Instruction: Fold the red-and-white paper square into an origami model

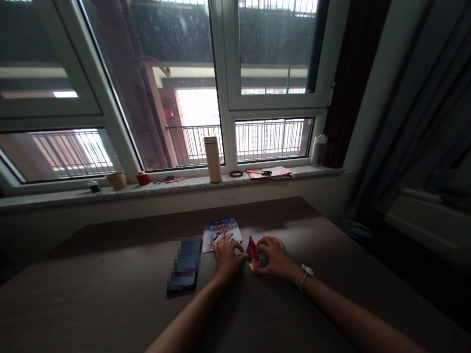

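Between my hands, above the dark tabletop, is a small piece of folded red paper (252, 254) with a pointed top and a pale lower corner. My left hand (228, 256) pinches its left edge with thumb and index finger, the other fingers stretching over a colourful leaflet (222, 230). On the right edge, my right hand (276, 259) is closed on the paper between thumb and curled fingers. A bracelet with a light charm (306, 270) circles my right wrist. Left of my left hand lies a phone (187, 264), its screen partly pixelated.
The brown table (121, 274) meets the wall under a window. Along the stone sill (184, 185) stand a beige flask (212, 161), a paper cup (117, 181), a red spool (143, 178) and a bottle (319, 151). Scissors (265, 172) rest on red papers (281, 171).
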`<state>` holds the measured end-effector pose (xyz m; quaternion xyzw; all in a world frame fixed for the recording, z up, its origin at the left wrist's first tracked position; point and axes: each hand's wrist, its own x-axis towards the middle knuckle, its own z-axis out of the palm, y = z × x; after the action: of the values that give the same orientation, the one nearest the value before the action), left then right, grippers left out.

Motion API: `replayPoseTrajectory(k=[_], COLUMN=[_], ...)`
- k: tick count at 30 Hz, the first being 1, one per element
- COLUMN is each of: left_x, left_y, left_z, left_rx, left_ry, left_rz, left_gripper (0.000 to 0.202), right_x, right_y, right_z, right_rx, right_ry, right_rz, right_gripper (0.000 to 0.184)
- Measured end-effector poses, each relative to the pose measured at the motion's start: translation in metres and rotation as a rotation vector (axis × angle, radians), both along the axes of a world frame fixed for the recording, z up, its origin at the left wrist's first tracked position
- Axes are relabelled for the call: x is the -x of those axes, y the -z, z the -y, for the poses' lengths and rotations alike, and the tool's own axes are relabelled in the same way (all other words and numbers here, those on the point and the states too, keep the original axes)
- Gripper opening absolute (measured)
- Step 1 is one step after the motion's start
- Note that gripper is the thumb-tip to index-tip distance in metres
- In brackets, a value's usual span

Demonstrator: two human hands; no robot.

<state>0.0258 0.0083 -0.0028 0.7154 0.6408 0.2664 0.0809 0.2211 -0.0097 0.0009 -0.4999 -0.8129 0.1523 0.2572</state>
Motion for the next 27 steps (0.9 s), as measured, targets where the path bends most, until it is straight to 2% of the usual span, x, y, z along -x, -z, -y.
replayPoseTrajectory(k=[4, 11, 15, 18, 27], left_x=[0.001, 0.001, 0.001, 0.002, 0.003], left_y=[0.002, 0.004, 0.005, 0.007, 0.011], left_z=[-0.001, 0.001, 0.001, 0.001, -0.001], left_rx=[-0.008, -0.007, -0.008, -0.018, -0.055], left_ry=[0.003, 0.008, 0.022, 0.039, 0.073], left_rz=[0.009, 0.018, 0.044, 0.068, 0.101], left_gripper=[0.015, 0.016, 0.014, 0.011, 0.011], right_x=[-0.005, -0.007, -0.009, -0.010, -0.004], right_y=[0.002, 0.006, 0.011, 0.015, 0.023], right_z=[0.000, 0.001, -0.005, -0.014, -0.027], right_rx=[0.027, 0.028, -0.004, -0.043, -0.053], right_ry=[-0.046, -0.070, -0.069, 0.007, 0.065], right_rz=[-0.005, -0.065, -0.170, -0.263, -0.256], right_gripper=[0.048, 0.048, 0.029, 0.019, 0.010])
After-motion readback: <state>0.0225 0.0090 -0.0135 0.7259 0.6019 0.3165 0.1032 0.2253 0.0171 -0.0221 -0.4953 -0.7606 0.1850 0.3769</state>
